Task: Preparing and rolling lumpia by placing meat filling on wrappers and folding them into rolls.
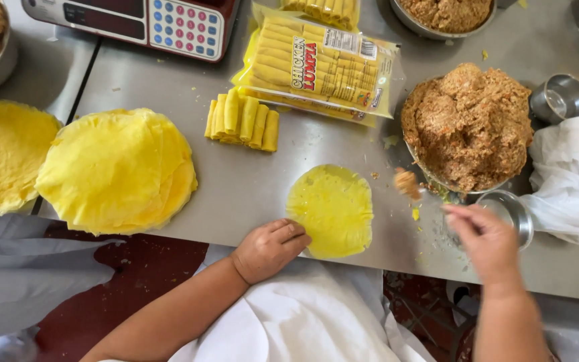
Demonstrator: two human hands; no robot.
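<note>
The steel table (249,181) carries everything, and biggest on it is the stack of yellow wrappers (118,171) toward its left end, with a second stack (5,154) beyond a seam at the far left. Next in size, the bowl of brown minced filling (469,124) sits heaped toward the right end, and a sealed pack of yellow rolls (319,64) lies at the far edge beside an electronic scale (135,23). A short row of finished rolls (242,121) rests in front of the pack.

A single round wrapper (331,209) lies flat at the near edge, right in front of the person. The left hand (269,249) presses its curled fingers on the wrapper's near-left rim, pinning it rather than gripping. The right hand (485,238) is clenched on a spoon handle, blurred; its lump of filling (407,182) hangs between bowl and wrapper, just off the wrapper's right edge. So the wrapper lies to the left of the loaded spoon.
</note>
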